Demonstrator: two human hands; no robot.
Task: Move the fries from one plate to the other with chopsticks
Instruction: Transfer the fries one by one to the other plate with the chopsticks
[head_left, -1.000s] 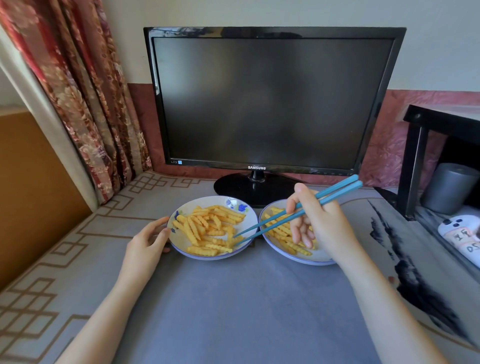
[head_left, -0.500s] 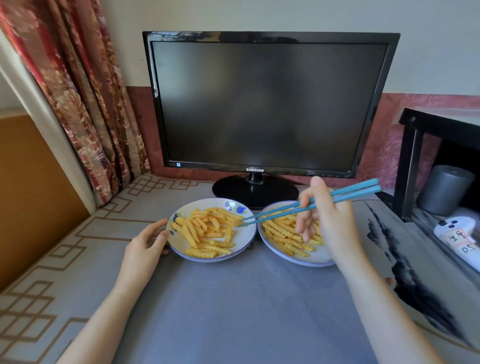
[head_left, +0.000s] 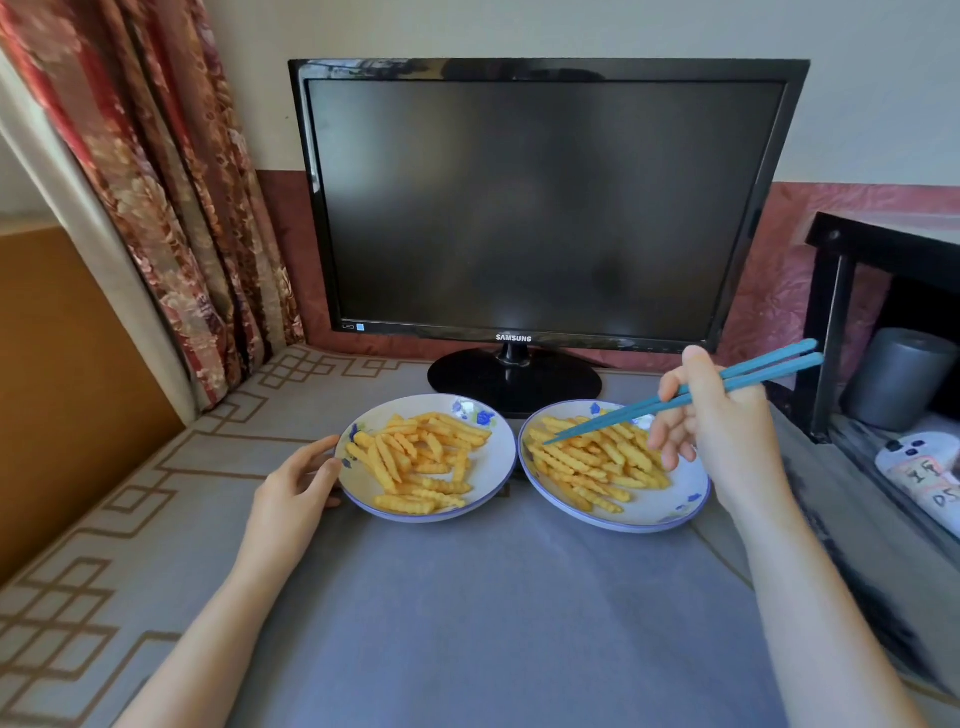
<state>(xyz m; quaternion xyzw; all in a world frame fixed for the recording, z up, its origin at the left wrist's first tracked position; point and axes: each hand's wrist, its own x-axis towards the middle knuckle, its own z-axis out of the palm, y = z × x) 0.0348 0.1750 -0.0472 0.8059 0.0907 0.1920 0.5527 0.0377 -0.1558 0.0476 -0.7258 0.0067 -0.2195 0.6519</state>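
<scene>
Two plates of crinkle-cut fries (head_left: 421, 457) sit side by side before a dark Samsung monitor (head_left: 540, 208). Your right hand (head_left: 727, 431) curls around a pair of blue chopsticks (head_left: 618, 417). Their tips lie close together, low over the near-left edge of the pile on the right plate (head_left: 670, 512); whether they pinch a fry cannot be told. Your left hand (head_left: 296, 488) rests relaxed fingers against the rim of the left plate (head_left: 493, 478).

The fries look light, stiff and ridged, likely brittle under hard pressure and perhaps a little greasy. Take one near its middle, across the ridges, so it hangs level; a hold near an end would probably let it swing or slip. Choose a fry lying loose on top, not one pinned beneath its neighbours.
</scene>
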